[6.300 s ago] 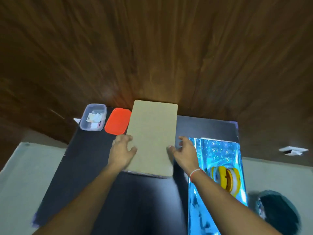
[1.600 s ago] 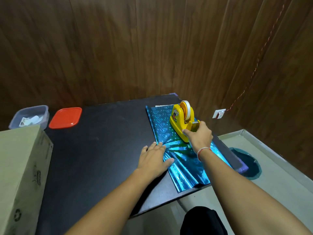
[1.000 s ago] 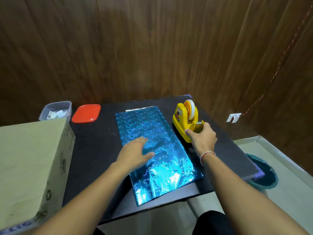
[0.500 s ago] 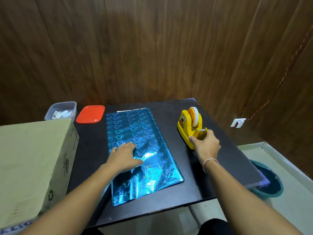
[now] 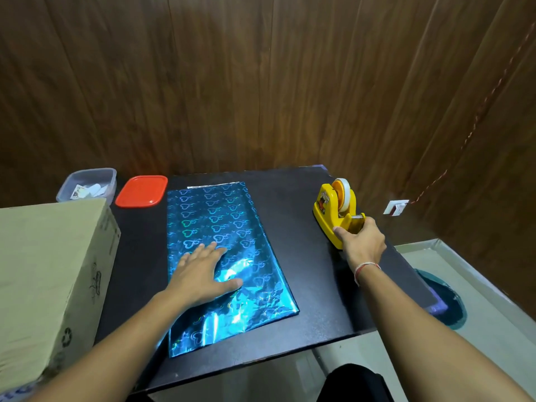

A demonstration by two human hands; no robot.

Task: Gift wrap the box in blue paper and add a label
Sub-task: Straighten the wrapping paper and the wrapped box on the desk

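Note:
A folded sheet of shiny blue wrapping paper (image 5: pixel 220 227) with a heart pattern lies flat in the middle of the black table (image 5: pixel 301 256). My left hand (image 5: pixel 203 274) rests palm down on its near half, fingers spread. A large cardboard box (image 5: pixel 43 271) stands at the table's left edge, apart from the paper. My right hand (image 5: pixel 361 242) grips the near end of a yellow tape dispenser (image 5: pixel 333 210) on the right side of the table. A clear tub (image 5: pixel 90 185) holding small white labels sits at the back left.
A red lid (image 5: pixel 142 192) lies beside the clear tub at the back. Wooden wall panels rise right behind the table. A teal round object (image 5: pixel 446 300) sits on the floor to the right, below the table's edge.
The blue paper has slid left toward the table's middle under my left hand. The tape dispenser, held by my right hand, now stands off the paper on the bare table.

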